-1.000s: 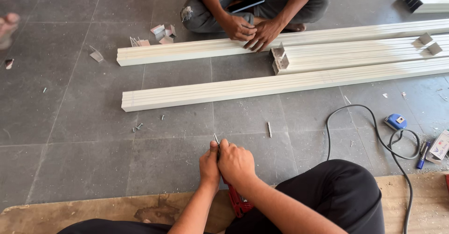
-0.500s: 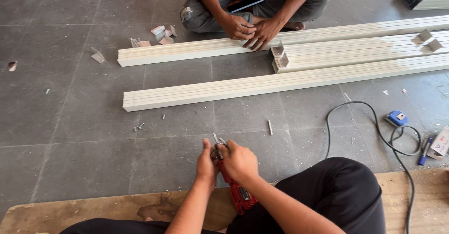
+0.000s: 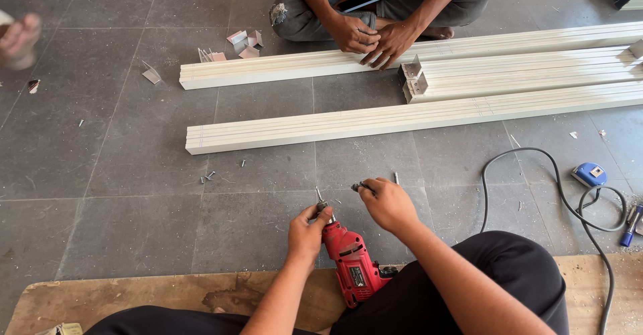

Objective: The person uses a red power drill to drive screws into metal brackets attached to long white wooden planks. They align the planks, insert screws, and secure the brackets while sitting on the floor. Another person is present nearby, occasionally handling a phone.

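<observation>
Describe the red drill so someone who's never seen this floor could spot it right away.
Start at the long white beams lying across the grey tiled floor, then look toward the near edge, where the person's two hands meet. The drill lies there between the knees, its front end in the left hand, beside the right hand. It is the only bright red thing in view.

A small dark rectangular label [image 3: 360,277] with pale print sat on the side of the red drill [image 3: 353,263], running lengthwise along its body just above the wooden board [image 3: 167,295]. On the grey floor to the right, the blue tape measure [image 3: 589,174] carried a paler patch on its upper face, too small to make out further. At the bottom left edge, a pale crumpled printed thing [image 3: 59,329], perhaps a wrapper, lay on the board, mostly cut off.
</observation>
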